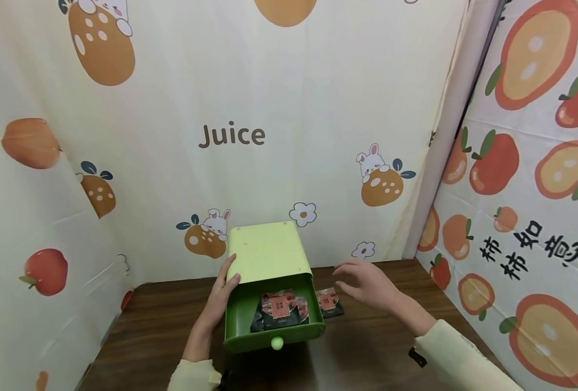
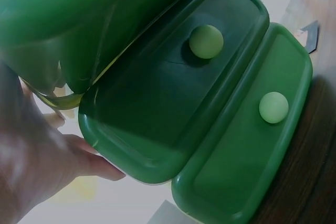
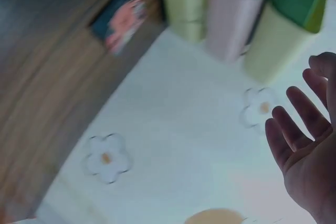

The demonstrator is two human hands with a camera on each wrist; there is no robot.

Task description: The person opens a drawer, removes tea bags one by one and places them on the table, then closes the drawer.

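Observation:
A small drawer cabinet [image 1: 266, 252] with a pale yellow-green top stands against the back curtain. Its green top drawer [image 1: 240, 312] is pulled out, with dark food packets with red labels [image 1: 281, 307] lying inside. My left hand [image 1: 216, 298] rests against the cabinet's upper left side, its fingers lying along the top edge. In the left wrist view, two lower drawers [image 2: 152, 114] with round pale knobs are closed. To the right of the cabinet, my right hand [image 1: 369, 285] hovers in the air with nothing in it, fingers loosely bent. Below it, a similar packet [image 1: 331, 303] lies on the table.
The dark wooden table [image 1: 372, 347] runs back to the curtain [image 1: 318, 136] printed with fruit and rabbits. Another printed curtain [image 1: 528, 217] closes off the right side, and one more hangs at the left. The pulled-out drawer juts toward me over the table.

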